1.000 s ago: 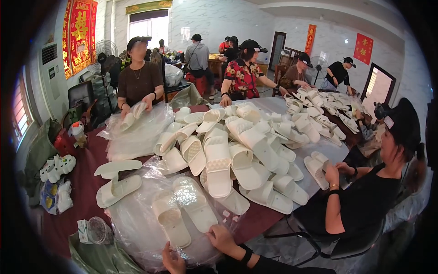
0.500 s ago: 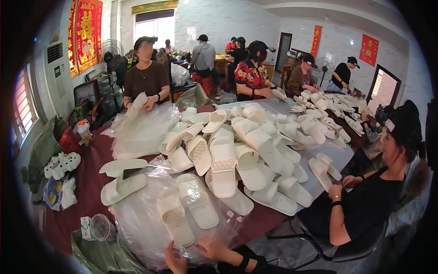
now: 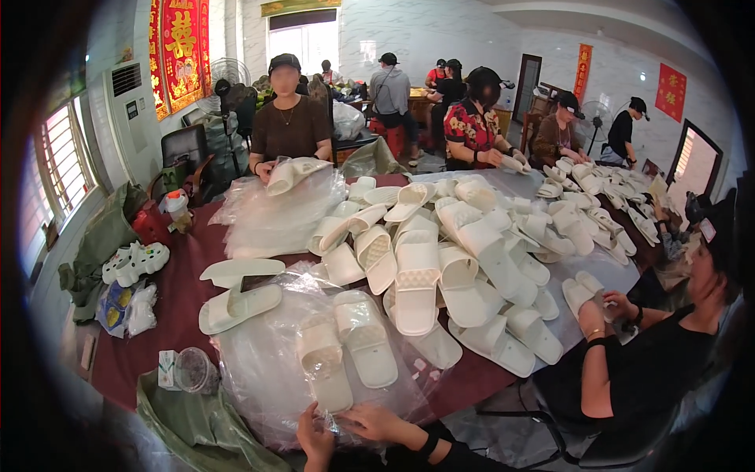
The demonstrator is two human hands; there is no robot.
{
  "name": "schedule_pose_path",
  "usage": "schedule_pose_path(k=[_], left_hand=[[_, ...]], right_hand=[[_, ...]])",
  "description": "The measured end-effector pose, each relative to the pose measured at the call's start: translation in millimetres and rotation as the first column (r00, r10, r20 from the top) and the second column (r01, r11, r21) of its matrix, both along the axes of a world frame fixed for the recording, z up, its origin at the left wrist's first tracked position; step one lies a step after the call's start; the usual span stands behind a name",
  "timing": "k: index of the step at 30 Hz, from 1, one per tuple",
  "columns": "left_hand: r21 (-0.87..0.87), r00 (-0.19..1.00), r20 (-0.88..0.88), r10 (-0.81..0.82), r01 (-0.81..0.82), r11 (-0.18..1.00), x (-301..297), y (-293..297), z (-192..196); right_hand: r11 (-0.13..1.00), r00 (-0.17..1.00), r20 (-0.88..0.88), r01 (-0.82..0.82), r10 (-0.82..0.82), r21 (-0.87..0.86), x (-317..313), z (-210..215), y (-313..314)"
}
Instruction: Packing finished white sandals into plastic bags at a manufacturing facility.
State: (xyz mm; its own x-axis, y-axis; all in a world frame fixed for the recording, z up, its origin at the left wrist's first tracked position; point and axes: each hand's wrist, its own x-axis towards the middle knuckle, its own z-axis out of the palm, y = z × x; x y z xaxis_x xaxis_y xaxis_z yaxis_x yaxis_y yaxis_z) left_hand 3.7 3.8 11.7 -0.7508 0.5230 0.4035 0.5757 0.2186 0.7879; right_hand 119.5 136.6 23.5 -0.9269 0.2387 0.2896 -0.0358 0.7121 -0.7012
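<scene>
Reaching fingers, head view: left grip and right grip sit close together, fingers bent, at the near edge of the clear plastic bags; whether either is pinching the film cannot be told.
White slippers: a pair lies just beyond both grips, toes away, film glinting over them.
Slipper heap: a big pile spreads farther beyond and to the right of the grips.
Loose slippers: two rest beyond the left grip, off to its left.
Plastic tub: the tub stands left of the left grip, beside a small box.
Red desk: the desk runs beyond the grips.
Co-worker: a person right of the right grip handles a slipper.
</scene>
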Motion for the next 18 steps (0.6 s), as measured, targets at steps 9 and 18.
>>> schedule_pose_path(k=[9, 18], left_hand=[[0.003, 0.997, 0.078, -0.017, 0.017, 1.0, 0, 0, 3], [-0.056, 0.989, -0.061, -0.138, 0.135, 0.989, 1, -10, 26]], right_hand=[[0.999, 0.989, 0.151, -0.009, 0.002, 0.044, -5, -1, -3], [0.983, 0.93, 0.318, 0.18, -0.185, 0.043, -11, -4, -11]])
